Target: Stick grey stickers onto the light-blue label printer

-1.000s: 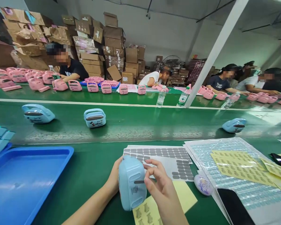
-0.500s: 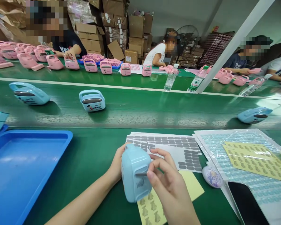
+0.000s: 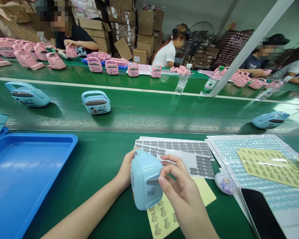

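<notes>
Your left hand [image 3: 126, 171] grips the blue case [image 3: 146, 184] at lower center; right hand [image 3: 183, 196] has thumb and forefinger pinched on a grey pad at its edge. Keep the case steady and press the pad flat. Pad sheet [image 3: 179, 154] lies just behind, tray [image 3: 27, 179] lower left, green belt [image 3: 151, 116] across the middle, boxes stacked up top.

Blue tray [image 3: 27, 172], 2 water bottles [image 3: 181, 81], black phone [image 3: 261, 212], pink devices [image 3: 94, 64]

Left hand [image 3: 124, 171] grips a blue device [image 3: 145, 184] (held upright); right hand [image 3: 183, 196] presses a grey sticker [image 3: 153, 181] onto it.
</notes>
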Demonstrator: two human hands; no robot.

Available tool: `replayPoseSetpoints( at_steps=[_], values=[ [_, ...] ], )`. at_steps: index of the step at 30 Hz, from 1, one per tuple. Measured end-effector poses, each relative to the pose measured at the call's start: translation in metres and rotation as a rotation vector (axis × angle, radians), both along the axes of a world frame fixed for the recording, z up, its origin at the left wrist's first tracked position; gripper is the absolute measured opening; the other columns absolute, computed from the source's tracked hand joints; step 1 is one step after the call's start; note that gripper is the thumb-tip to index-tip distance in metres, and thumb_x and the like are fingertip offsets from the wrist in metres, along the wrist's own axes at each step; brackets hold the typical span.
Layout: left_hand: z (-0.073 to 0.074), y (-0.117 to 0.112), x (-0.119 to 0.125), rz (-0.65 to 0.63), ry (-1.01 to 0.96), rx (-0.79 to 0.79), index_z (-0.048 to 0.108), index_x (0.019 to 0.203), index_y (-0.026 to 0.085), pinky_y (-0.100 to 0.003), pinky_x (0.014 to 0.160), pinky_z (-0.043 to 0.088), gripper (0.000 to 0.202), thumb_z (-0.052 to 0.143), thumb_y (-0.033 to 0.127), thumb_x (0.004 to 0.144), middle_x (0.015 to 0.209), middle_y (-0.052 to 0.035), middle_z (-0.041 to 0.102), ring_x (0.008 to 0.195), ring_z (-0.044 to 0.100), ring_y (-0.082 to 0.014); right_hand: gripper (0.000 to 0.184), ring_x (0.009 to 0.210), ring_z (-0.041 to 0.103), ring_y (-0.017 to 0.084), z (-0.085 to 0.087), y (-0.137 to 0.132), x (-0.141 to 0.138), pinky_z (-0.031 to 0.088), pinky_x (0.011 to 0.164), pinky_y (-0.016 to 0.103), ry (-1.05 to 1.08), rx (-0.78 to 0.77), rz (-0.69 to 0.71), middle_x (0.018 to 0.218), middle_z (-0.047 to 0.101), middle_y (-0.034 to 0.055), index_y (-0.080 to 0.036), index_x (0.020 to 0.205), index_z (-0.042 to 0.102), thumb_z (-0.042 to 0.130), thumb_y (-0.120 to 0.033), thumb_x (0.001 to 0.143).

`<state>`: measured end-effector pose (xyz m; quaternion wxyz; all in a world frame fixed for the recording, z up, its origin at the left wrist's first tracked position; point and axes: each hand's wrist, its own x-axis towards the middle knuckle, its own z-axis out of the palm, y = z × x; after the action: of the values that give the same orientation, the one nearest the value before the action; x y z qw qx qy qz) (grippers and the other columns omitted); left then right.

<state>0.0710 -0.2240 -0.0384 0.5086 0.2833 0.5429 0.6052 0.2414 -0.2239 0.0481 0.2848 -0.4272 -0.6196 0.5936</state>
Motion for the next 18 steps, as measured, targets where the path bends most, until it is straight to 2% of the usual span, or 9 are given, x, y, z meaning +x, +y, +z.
replayPoseSetpoints(
  at_steps=[2, 7, 12, 15, 18],
  values=[
    [0.0009, -0.0002, 0.0002, -0.002, -0.004, 0.003, 0.053, 0.066, 0.017, -0.022, 0.059, 0.039, 0.015, 0.065, 0.026, 0.067, 0.060, 0.0053, 0.051, 0.057, 0.043, -0.0090, 0.023, 0.107, 0.052, 0.021, 0.0002, -0.0005, -0.0004, 0.047, 0.069, 0.025, 0.005, -0.003, -0.006, 0.124, 0.043, 0.0061, -0.021, 0.072, 0.053, 0.051, -0.039, 0.087],
    [0.0033, 0.0001, 0.0011, 0.006, 0.004, -0.008, 0.052, 0.066, 0.017, -0.022, 0.058, 0.038, 0.017, 0.065, 0.027, 0.066, 0.060, 0.0054, 0.050, 0.057, 0.043, -0.0093, 0.021, 0.120, 0.044, 0.023, 0.0004, 0.0009, 0.0003, 0.045, 0.074, 0.025, -0.012, -0.011, 0.012, 0.126, 0.041, 0.0040, -0.022, 0.073, 0.052, 0.050, -0.037, 0.087],
    [0.0027, 0.0004, 0.0010, 0.011, 0.050, -0.006, 0.051, 0.067, 0.017, -0.023, 0.057, 0.037, 0.016, 0.063, 0.028, 0.065, 0.059, 0.0052, 0.050, 0.057, 0.042, -0.0099, 0.019, 0.121, 0.044, 0.023, -0.0041, 0.0035, 0.0015, 0.047, 0.073, 0.025, -0.028, 0.009, 0.039, 0.127, 0.040, 0.0045, -0.022, 0.074, 0.053, 0.051, -0.036, 0.087],
    [0.0017, -0.0003, 0.0006, 0.005, 0.069, -0.014, 0.050, 0.066, 0.018, -0.023, 0.056, 0.036, 0.016, 0.063, 0.027, 0.065, 0.059, 0.0053, 0.048, 0.057, 0.041, -0.0101, 0.018, 0.120, 0.045, 0.024, -0.0057, 0.0014, 0.0002, 0.049, 0.074, 0.026, -0.023, 0.026, 0.010, 0.127, 0.040, 0.0056, -0.022, 0.074, 0.053, 0.051, -0.035, 0.087],
    [0.0019, -0.0010, 0.0006, 0.004, 0.062, -0.009, 0.050, 0.066, 0.018, -0.023, 0.056, 0.036, 0.016, 0.063, 0.027, 0.065, 0.059, 0.0052, 0.048, 0.057, 0.041, -0.0101, 0.020, 0.123, 0.042, 0.025, -0.0050, -0.0037, -0.0028, 0.050, 0.082, 0.029, -0.004, 0.064, -0.034, 0.124, 0.042, 0.0079, -0.021, 0.074, 0.053, 0.050, -0.036, 0.088]
  ],
)
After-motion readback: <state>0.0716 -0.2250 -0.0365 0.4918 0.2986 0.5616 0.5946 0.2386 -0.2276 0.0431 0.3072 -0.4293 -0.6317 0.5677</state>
